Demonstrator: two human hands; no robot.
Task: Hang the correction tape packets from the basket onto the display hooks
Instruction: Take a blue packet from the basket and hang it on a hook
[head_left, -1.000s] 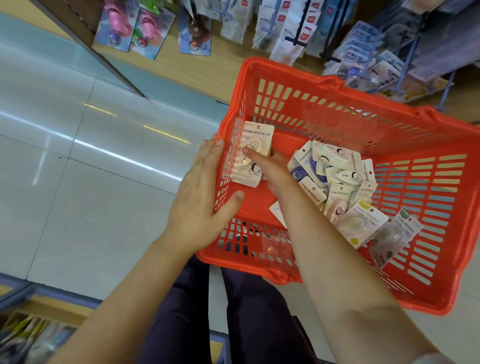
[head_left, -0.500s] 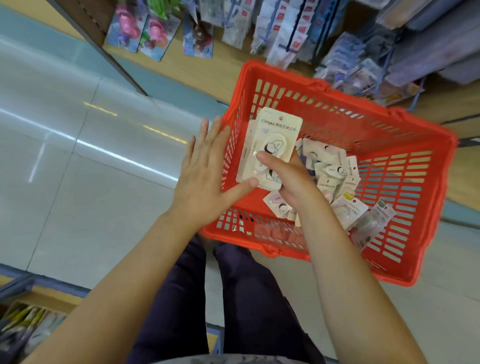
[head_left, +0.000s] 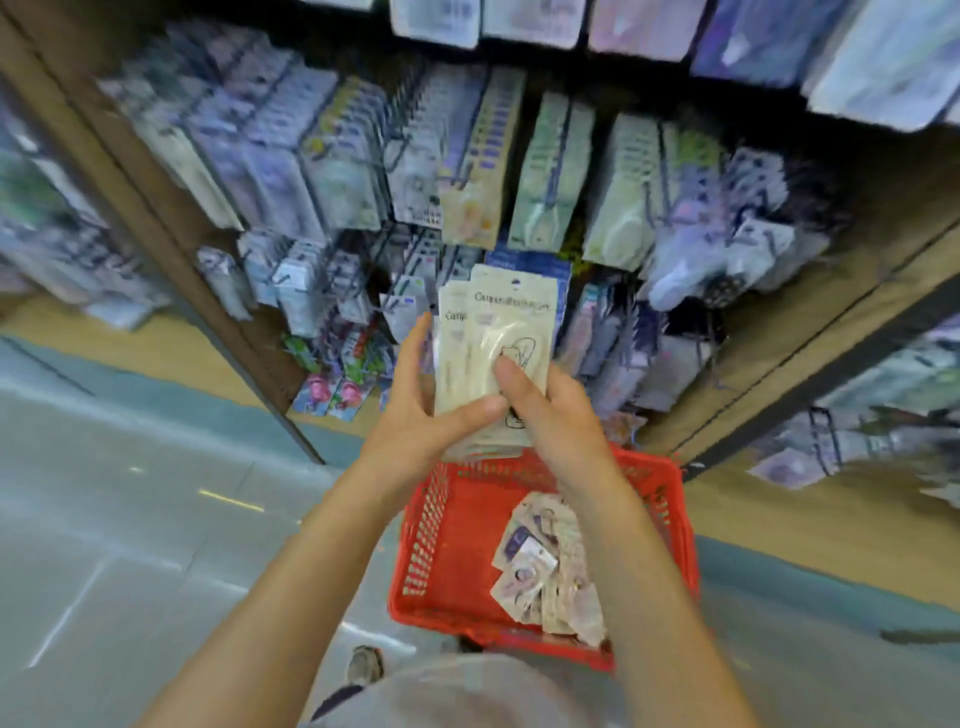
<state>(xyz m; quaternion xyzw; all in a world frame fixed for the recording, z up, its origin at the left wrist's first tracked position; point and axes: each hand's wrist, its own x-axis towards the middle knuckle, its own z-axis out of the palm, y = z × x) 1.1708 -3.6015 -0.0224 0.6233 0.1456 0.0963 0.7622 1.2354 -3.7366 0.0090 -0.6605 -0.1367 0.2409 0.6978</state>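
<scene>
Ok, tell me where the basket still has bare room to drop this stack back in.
The red basket shows bare floor on its left half, between the slotted left wall and the heap of loose packets piled against the right side. The right half is crowded. Both hands, left hand and right hand, hold the packet stack above it.

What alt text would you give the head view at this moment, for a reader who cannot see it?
Both hands, left hand and right hand, hold a small stack of cream correction tape packets up before blurred display hooks crowded with hanging stationery. Below, a red basket on the floor holds more packets.
</scene>
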